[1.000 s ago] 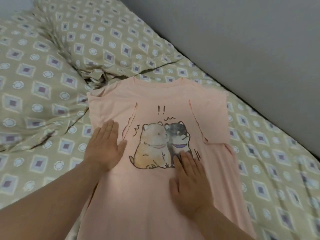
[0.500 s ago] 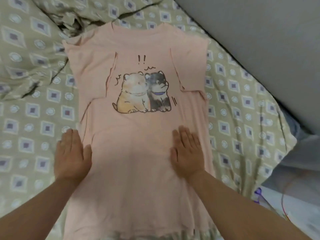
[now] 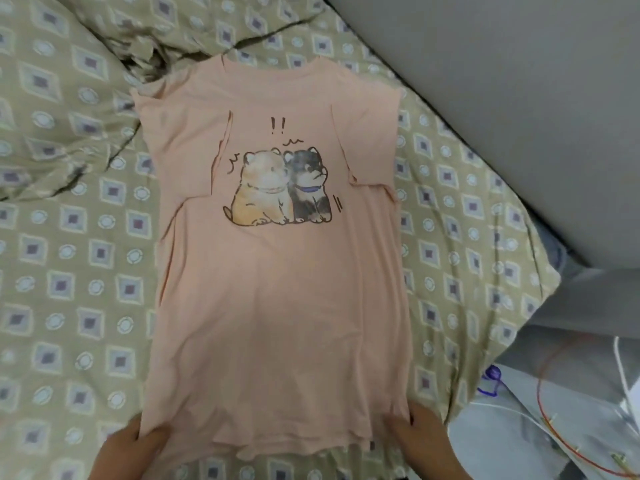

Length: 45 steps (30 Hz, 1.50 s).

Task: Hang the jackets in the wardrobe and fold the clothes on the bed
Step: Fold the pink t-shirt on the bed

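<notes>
A pink T-shirt (image 3: 277, 306) with two cartoon dogs printed on it lies flat on the bed, collar away from me. Both sleeves are folded inward over the chest. My left hand (image 3: 135, 448) pinches the bottom left corner of the hem, thumb on top of the cloth. At the bottom right corner my right hand (image 3: 426, 441) pinches the hem in the same way. The fingers of both hands are hidden under the fabric.
The olive patterned bedsheet (image 3: 76, 271) covers the bed, with rumpled pillows (image 3: 69, 98) at the upper left. A grey wall (image 3: 519, 98) runs along the right. Off the bed's right edge lie grey fabric and red and white cables (image 3: 571, 427).
Both hands slid down the shirt from beside the print to the hem and took hold of its two bottom corners. The view tilted downward.
</notes>
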Available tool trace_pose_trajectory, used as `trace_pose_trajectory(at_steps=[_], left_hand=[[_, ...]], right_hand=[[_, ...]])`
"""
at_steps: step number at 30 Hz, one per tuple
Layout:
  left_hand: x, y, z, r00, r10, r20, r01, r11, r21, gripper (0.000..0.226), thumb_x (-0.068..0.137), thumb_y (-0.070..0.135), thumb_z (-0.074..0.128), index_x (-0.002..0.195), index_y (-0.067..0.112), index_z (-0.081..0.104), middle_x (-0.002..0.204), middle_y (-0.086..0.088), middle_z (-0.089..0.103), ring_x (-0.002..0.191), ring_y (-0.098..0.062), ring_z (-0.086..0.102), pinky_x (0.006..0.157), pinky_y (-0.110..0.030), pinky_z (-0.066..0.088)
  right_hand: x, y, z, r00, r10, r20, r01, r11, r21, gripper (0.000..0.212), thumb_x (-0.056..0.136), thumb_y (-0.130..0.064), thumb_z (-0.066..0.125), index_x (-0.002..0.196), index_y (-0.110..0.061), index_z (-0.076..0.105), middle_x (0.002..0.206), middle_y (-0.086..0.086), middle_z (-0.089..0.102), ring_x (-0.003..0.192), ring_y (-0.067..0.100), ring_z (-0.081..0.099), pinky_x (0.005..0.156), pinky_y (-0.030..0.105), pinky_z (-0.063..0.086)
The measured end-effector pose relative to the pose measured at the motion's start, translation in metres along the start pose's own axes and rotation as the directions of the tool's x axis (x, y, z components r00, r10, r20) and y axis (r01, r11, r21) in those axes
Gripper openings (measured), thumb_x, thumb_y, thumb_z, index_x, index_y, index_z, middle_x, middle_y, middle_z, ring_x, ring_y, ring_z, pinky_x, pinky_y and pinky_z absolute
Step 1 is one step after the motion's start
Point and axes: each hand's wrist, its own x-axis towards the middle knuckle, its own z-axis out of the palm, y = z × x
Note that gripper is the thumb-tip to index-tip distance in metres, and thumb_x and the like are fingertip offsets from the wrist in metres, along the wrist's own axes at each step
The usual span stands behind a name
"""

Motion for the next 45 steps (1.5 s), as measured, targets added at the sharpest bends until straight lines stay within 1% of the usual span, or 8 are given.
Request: trace_pose_trajectory(at_steps=[5, 10, 14, 17, 20, 23, 30, 45], left_hand=[[0.025, 0.055, -0.048, 1.000, 0.008, 0.005, -0.005, 0.887, -0.463, 0.035, 0.088, 0.010, 0.067, 0.118, -0.007, 0.061, 0.102, -0.023, 0.065, 0.075, -0.022, 0.070, 0.061, -0.024, 0.059], [0.030, 0.135, -0.075, 0.991, 0.125, -0.055, -0.131, 0.750, -0.648, 0.036, 0.075, -0.009, 0.072, 0.110, -0.005, 0.069, 0.103, -0.028, 0.070, 0.089, -0.045, 0.066, 0.080, -0.048, 0.052], [0.061, 0.169, -0.083, 0.981, 0.099, 0.166, 0.148, 0.170, -0.974, 0.020, 0.092, 0.001, 0.053, 0.098, 0.018, 0.060, 0.101, -0.002, 0.064, 0.102, -0.010, 0.061, 0.075, -0.025, 0.058], [0.083, 0.186, -0.096, 0.965, 0.180, 0.191, 0.206, -0.070, -0.976, 0.075, 0.040, -0.012, 0.064, 0.112, 0.009, 0.057, 0.112, -0.007, 0.067, 0.104, -0.021, 0.067, 0.081, -0.032, 0.059], [0.094, 0.202, -0.090, 0.970, 0.232, 0.070, 0.011, 0.246, -0.969, 0.066, 0.057, -0.023, 0.046, 0.115, 0.006, 0.057, 0.106, -0.012, 0.065, 0.096, -0.021, 0.067, 0.072, -0.024, 0.060], [0.111, 0.212, -0.069, 0.987, 0.155, -0.045, -0.118, 0.506, -0.854, 0.037, 0.091, -0.011, 0.053, 0.122, 0.008, 0.058, 0.094, -0.007, 0.064, 0.072, -0.009, 0.067, 0.060, -0.014, 0.057], [0.147, 0.214, -0.064, 0.990, -0.036, -0.139, -0.098, 0.540, -0.836, 0.019, 0.096, 0.034, 0.063, 0.082, 0.024, 0.054, 0.055, 0.007, 0.065, 0.047, -0.001, 0.062, 0.038, -0.014, 0.044], [0.153, 0.227, -0.077, 0.993, -0.067, 0.093, 0.115, 0.531, -0.840, 0.033, 0.098, 0.037, 0.059, 0.075, 0.030, 0.036, 0.043, 0.011, 0.025, 0.031, -0.006, 0.024, 0.033, -0.012, 0.018]], right_hand=[[0.028, -0.050, -0.053, 0.989, 0.087, -0.122, -0.004, 0.829, 0.559, 0.015, 0.095, -0.020, 0.064, 0.084, -0.013, 0.071, 0.075, 0.009, 0.070, 0.067, 0.022, 0.062, 0.062, 0.036, 0.050], [0.062, -0.121, -0.093, 0.990, 0.088, -0.107, 0.022, 0.663, 0.749, 0.017, 0.100, -0.014, 0.054, 0.103, -0.007, 0.069, 0.094, 0.012, 0.072, 0.084, 0.028, 0.067, 0.064, 0.035, 0.055], [0.081, -0.162, -0.112, 0.982, 0.117, -0.145, 0.058, 0.545, 0.836, 0.014, 0.098, -0.003, 0.051, 0.108, -0.011, 0.058, 0.083, 0.015, 0.058, 0.059, 0.019, 0.054, 0.049, 0.027, 0.050], [0.099, -0.186, -0.132, 0.989, 0.091, -0.118, 0.082, 0.335, 0.939, 0.017, 0.101, -0.003, 0.046, 0.108, -0.013, 0.059, 0.084, 0.010, 0.057, 0.057, 0.017, 0.055, 0.049, 0.024, 0.055], [0.118, -0.205, -0.148, 0.997, -0.062, -0.037, 0.051, 0.239, 0.970, 0.032, 0.092, 0.010, 0.036, 0.103, -0.008, 0.061, 0.093, 0.011, 0.063, 0.073, 0.017, 0.064, 0.064, 0.027, 0.061], [0.138, -0.219, -0.149, 0.992, -0.106, -0.070, 0.115, 0.521, 0.846, 0.037, 0.086, 0.017, 0.047, 0.106, -0.006, 0.067, 0.092, 0.006, 0.069, 0.077, 0.012, 0.066, 0.064, 0.020, 0.059], [0.193, -0.218, -0.150, 0.998, 0.028, -0.058, 0.027, 0.637, 0.770, 0.010, 0.095, -0.030, 0.067, 0.096, -0.020, 0.065, 0.076, -0.005, 0.076, 0.057, 0.003, 0.068, 0.044, 0.020, 0.049], [0.187, -0.242, -0.156, 0.985, 0.175, 0.000, -0.111, 0.625, 0.773, 0.014, 0.088, -0.034, 0.073, 0.090, -0.021, 0.068, 0.051, -0.002, 0.061, 0.035, 0.007, 0.052, 0.032, 0.017, 0.036]])
